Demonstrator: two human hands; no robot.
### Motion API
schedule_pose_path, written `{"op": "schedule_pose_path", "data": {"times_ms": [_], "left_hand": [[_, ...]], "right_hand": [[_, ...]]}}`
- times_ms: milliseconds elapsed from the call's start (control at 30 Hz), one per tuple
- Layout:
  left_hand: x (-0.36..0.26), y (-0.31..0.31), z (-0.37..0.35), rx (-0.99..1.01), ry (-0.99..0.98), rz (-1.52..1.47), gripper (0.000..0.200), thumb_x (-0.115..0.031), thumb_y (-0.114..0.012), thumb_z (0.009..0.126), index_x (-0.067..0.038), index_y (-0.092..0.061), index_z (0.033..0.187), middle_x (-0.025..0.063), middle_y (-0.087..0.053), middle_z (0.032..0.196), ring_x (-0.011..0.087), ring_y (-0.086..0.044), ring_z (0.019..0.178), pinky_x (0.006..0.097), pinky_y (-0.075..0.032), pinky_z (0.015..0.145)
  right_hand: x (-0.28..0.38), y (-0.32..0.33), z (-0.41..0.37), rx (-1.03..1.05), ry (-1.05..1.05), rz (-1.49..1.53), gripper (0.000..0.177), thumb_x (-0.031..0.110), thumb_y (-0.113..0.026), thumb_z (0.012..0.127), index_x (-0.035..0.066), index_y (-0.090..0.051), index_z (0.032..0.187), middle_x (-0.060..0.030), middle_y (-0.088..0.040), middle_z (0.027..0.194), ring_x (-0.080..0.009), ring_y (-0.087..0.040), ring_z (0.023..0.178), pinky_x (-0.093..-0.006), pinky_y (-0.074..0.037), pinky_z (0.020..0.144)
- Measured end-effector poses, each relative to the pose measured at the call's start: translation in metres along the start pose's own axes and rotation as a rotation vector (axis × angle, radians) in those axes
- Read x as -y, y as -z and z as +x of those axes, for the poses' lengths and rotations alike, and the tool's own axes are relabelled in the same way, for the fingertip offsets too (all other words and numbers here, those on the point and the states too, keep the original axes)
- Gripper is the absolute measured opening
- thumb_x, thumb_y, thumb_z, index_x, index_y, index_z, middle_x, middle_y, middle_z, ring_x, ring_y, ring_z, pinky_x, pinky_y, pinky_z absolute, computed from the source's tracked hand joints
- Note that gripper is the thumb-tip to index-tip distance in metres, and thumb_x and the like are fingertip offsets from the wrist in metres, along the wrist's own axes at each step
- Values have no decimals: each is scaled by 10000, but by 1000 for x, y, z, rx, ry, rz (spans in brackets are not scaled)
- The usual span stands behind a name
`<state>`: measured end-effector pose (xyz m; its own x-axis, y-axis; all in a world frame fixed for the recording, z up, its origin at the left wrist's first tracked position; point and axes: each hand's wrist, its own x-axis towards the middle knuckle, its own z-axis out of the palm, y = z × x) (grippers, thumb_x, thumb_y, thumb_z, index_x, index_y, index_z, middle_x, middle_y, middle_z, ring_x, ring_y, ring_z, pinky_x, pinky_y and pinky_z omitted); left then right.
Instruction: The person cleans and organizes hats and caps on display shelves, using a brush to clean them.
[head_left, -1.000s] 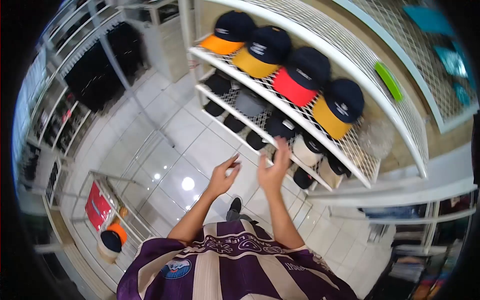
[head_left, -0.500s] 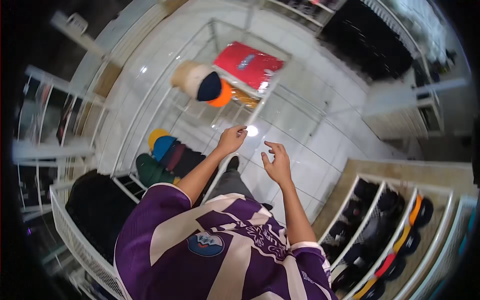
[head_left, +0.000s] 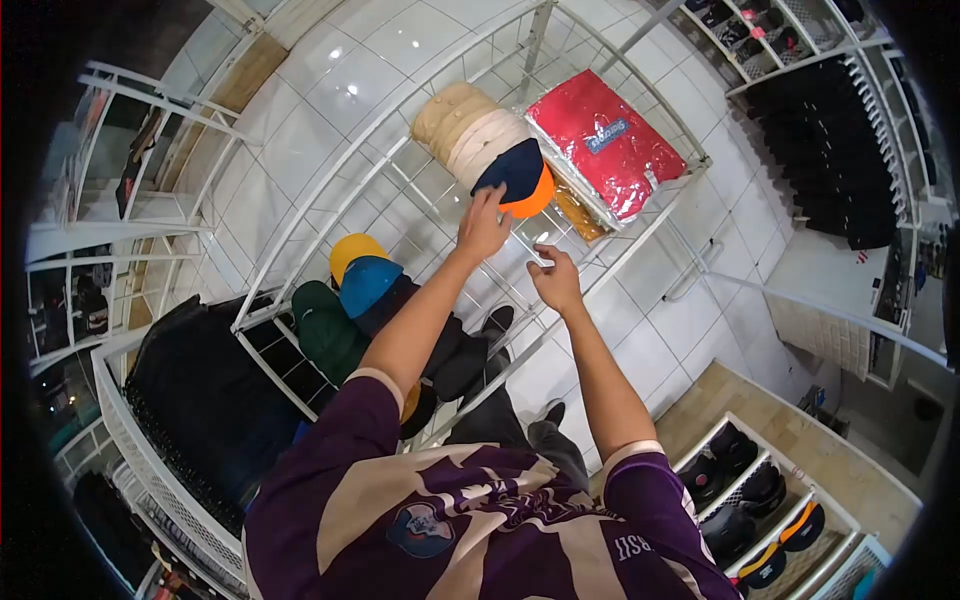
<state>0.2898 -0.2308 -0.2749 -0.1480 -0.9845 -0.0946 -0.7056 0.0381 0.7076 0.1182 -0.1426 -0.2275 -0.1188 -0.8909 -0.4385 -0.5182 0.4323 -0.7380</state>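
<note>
Okay, head view: your left hand (head_left: 484,228) is loosely open at the navy-orange cap (head_left: 515,165), twelve o'clock; contact unclear. Your right hand (head_left: 556,280): open, empty, cap's five o'clock. Beige caps (head_left: 452,118) sit tight behind; a hard tug could drag them.

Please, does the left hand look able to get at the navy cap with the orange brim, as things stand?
Probably yes: the left hand overlaps the edge of the navy cap in this view, and nothing visible blocks its way. Whether they touch, I cannot tell.
</note>
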Motion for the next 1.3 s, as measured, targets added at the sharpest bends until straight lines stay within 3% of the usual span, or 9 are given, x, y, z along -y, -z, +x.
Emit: {"op": "schedule_pose_path", "data": {"times_ms": [133,333,433,600,733,967,1067,1200,1300], "left_hand": [[12,-13,42,-100,-38,25,819,-193,-721,880,-48,-299,1567,277,-428,1462,457,-451,1313,495,-404,1097],[-7,-33,51,-147,62,97,728,-203,-760,862,5,-426,1475,230,-622,1245,402,-576,1183,474,-452,1011],[-24,-42,45,307,351,-314,513,-164,-763,902,38,-546,1320,154,-662,1234,229,-650,1083,335,-506,910],[-118,-9,-37,359,486,-1468,387,-154,-689,976,-11,-581,1319,65,-676,1209,157,-642,1071,332,-510,963],[-150,1,-102,695,408,-1482,493,-116,-700,963,-11,-496,1401,86,-628,1311,188,-601,1190,367,-457,1068],[-150,-7,-100,1285,218,-1567,678,-196,-670,987,-38,-329,1552,117,-571,1414,227,-563,1280,374,-423,1104],[-202,-3,-103,1179,478,-1472,556,-333,-594,1034,-51,-454,1492,123,-566,1415,191,-568,1259,379,-414,1097],[-285,-29,-139,1222,38,-884,489,-334,-493,1087,-13,-513,1454,84,-611,1370,157,-566,1253,287,-388,1103],[-349,-40,-184,1268,-28,-1031,468,-340,-505,1084,-7,-547,1410,83,-637,1333,154,-595,1214,281,-428,1074]], "right_hand": [[-5,-5,-1,-5,-42,20,421,210,-707,872,63,-664,1264,-221,-643,1206,-295,-748,887,-394,-571,860],[-18,3,-20,15,-207,126,448,228,-717,896,60,-652,1306,-183,-661,1273,-257,-733,921,-354,-568,834],[-29,6,-27,-4,-329,324,458,320,-661,955,83,-626,1345,-141,-660,1267,-250,-700,981,-366,-545,865],[-19,41,-45,-244,-807,1143,707,683,-444,988,125,-534,1413,-120,-571,1386,-327,-598,1186,-509,-474,989],[-24,89,-77,-264,-372,1584,636,566,-448,1047,65,-486,1437,-172,-611,1335,-277,-605,1248,-476,-482,1078],[-40,179,-171,-609,-198,1256,545,447,-563,1043,14,-532,1373,-118,-652,1283,-206,-661,1118,-340,-543,966],[-43,204,-228,-640,-178,1218,530,442,-567,1043,9,-564,1350,-110,-670,1259,-183,-665,1101,-322,-543,951],[-50,220,-300,-736,-156,1212,505,416,-556,1054,1,-587,1341,-102,-685,1245,-166,-670,1077,-313,-543,936],[-58,235,-359,-890,-95,1270,468,382,-567,1055,-1,-602,1322,-101,-697,1211,-155,-679,1047,-294,-552,899]]}}
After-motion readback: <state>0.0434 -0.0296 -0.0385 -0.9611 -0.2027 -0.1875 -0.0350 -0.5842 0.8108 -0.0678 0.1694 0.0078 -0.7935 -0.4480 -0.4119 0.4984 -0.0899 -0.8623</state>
